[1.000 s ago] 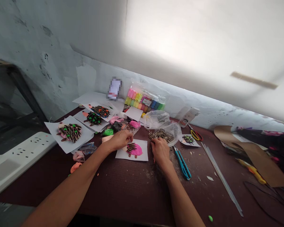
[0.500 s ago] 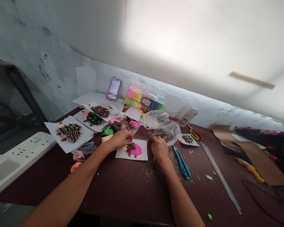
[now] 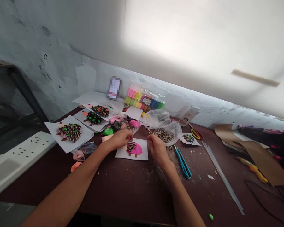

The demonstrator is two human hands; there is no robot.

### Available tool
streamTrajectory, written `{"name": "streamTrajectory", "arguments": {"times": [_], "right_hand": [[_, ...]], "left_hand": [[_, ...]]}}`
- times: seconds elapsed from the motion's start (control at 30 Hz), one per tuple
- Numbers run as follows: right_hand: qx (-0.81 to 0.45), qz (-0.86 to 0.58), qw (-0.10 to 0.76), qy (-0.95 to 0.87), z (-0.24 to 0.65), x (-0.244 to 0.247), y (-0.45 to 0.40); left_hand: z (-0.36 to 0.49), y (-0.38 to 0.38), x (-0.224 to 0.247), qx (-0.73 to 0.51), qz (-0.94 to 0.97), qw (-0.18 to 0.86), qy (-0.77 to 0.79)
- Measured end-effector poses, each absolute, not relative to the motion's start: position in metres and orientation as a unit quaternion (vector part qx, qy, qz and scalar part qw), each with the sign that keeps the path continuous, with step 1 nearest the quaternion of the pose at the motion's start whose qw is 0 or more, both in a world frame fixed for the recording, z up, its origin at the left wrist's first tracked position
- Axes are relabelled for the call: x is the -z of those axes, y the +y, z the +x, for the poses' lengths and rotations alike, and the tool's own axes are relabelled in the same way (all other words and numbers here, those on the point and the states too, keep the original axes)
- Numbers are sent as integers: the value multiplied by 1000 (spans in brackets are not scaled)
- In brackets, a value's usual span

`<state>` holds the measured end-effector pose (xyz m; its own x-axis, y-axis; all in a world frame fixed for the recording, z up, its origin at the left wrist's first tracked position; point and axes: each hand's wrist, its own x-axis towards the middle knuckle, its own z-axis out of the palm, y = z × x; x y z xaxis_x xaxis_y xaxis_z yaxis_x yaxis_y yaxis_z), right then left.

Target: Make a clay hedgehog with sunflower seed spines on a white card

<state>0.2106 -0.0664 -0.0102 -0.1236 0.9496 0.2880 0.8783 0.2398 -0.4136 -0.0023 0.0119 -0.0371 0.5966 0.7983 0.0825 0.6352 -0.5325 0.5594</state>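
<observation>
Pale, scuffed wall (image 3: 61,75) behind; dark red table (image 3: 123,189) below, strewn with craft material. White sheet (image 3: 143,155) lies flat between the 2 hands, bearing a pink clay figure (image 3: 137,149) with dark striped seeds (image 3: 131,146) standing on its left part and 2 brown feet at its lower edge. Left hand (image 3: 121,139) at the sheet's upper left, just beside the figure; fingers bent, tips near one another, and cannot tell whether they pinch anything. Right hand (image 3: 157,148) at the sheet's upper right corner, to the right of the figure and apart from it; thumb and fingertips drawn in close, cannot tell if a seed sits between them. Just beyond the right hand, a seed pile (image 3: 164,135) by a clear plastic bag (image 3: 177,134); nearby, a teal tool (image 3: 183,162). Well left, 3 seeded figures on paper, nearest 1 with green dots (image 3: 69,131). Farther right, red-and-yellow scissors (image 3: 197,134), clear sticks (image 3: 223,176), yellow glue gun (image 3: 255,170). Multicoloured clay pack (image 3: 145,100) against the wall.
</observation>
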Motion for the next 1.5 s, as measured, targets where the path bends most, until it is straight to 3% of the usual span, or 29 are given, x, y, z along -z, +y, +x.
{"name": "streamTrajectory", "arguments": {"times": [0.17,0.3,0.9,1.5], "right_hand": [[-203,-558,275,-756,201,11,-74],[-240,-577,274,-731,196,10,-77],[-181,-609,228,-738,184,13,-83],[-151,-588,248,-755,178,25,-82]], "left_hand": [[-2,13,38,-167,861,240,415],[-2,14,39,-165,863,240,413],[-1,12,36,-166,861,237,420],[-2,11,35,-167,867,228,411]]}}
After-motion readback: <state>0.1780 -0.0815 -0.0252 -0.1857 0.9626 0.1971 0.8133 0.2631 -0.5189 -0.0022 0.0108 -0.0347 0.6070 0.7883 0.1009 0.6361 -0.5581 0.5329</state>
